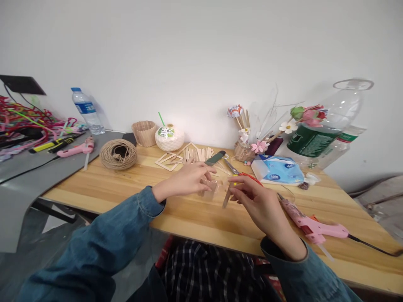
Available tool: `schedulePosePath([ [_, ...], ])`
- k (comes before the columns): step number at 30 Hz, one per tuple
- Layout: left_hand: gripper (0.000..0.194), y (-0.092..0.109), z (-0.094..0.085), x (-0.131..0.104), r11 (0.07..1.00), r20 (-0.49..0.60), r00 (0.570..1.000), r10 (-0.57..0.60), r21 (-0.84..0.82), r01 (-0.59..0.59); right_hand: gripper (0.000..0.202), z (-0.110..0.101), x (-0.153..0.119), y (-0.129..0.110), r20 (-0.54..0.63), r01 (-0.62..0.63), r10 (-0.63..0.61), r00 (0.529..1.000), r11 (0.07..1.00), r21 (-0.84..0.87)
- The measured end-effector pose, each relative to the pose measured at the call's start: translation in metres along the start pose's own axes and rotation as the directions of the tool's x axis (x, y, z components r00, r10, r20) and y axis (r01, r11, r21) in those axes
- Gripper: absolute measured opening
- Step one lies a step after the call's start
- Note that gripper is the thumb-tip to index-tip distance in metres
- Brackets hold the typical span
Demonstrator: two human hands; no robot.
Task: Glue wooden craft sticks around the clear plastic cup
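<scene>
My left hand (192,178) reaches over the table, palm down. Its bent fingers and thumb are around the edge of a small see-through plastic piece (211,192), whose exact shape is hard to make out. To the right, my right hand (256,203) pinches a short, flat wooden stick (226,199), slightly blurred and tilted. Behind my hands lie loose wooden craft sticks (198,154) and joined stick frames (166,161). A dark green flat tool (215,157) and scissors (232,167) with red handles, partly hidden by my right hand, lie just beyond.
A pink glue gun (317,228) lies right of my right hand, its cord running right. Further back are a tissue pack (278,170), large plastic bottle (333,121), flower pot (244,152), white coconut (170,139), stick-covered cup (145,133) and twine roll (118,155).
</scene>
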State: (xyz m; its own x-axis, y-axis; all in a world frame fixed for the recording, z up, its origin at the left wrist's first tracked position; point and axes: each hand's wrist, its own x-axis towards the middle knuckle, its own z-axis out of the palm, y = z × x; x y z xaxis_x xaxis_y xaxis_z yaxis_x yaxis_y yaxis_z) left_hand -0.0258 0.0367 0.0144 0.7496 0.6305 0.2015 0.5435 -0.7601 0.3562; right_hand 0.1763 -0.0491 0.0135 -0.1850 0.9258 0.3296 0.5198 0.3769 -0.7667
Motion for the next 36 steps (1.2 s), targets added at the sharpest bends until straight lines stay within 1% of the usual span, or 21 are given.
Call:
schedulePosePath([
  [2,0.031,-0.001,0.001,0.0,0.999,0.033,0.999,-0.001,0.041,0.0,0.012,0.001,0.001,0.003,-0.025,0.021,-0.023,0.999,0.998,-0.054],
  [5,0.018,0.001,0.0,-0.002,0.999,0.049,0.999,0.013,0.045,-0.015,0.01,0.002,0.002,0.004,-0.021,0.109,-0.115,0.993,0.979,-0.174],
  [8,0.015,0.002,0.002,-0.006,0.998,0.058,0.997,0.051,0.021,-0.052,0.009,0.003,0.002,0.005,-0.005,0.228,-0.238,0.971,0.935,-0.272],
  [12,0.016,0.004,0.006,-0.014,0.996,0.062,0.995,0.084,-0.015,-0.083,0.006,0.005,-0.002,0.009,0.01,0.342,-0.357,0.934,0.885,-0.317],
  [14,0.016,0.007,0.007,-0.017,0.995,0.068,0.993,0.094,-0.039,-0.092,0.006,0.005,-0.005,0.012,0.02,0.365,-0.379,0.925,0.873,-0.324],
  [19,0.016,0.016,0.007,-0.02,0.995,0.09,0.993,0.079,-0.074,-0.072,0.006,0.007,-0.011,0.012,0.061,0.406,-0.411,0.91,0.847,-0.344],
  [25,0.02,0.02,0.006,-0.021,0.995,0.094,0.995,0.039,-0.097,-0.03,0.007,0.011,-0.012,0.013,0.033,0.465,-0.493,0.87,0.795,-0.39],
  [30,0.018,0.02,0.005,-0.021,0.993,0.097,0.995,0.032,-0.113,-0.021,0.01,0.012,-0.011,0.019,0.028,0.473,-0.533,0.846,0.725,-0.501],
  [36,0.012,0.021,0.004,-0.02,0.997,0.118,0.993,0.023,-0.074,-0.014,0.012,0.014,-0.012,0.019,0.033,0.502,-0.608,0.793,0.622,-0.601],
])
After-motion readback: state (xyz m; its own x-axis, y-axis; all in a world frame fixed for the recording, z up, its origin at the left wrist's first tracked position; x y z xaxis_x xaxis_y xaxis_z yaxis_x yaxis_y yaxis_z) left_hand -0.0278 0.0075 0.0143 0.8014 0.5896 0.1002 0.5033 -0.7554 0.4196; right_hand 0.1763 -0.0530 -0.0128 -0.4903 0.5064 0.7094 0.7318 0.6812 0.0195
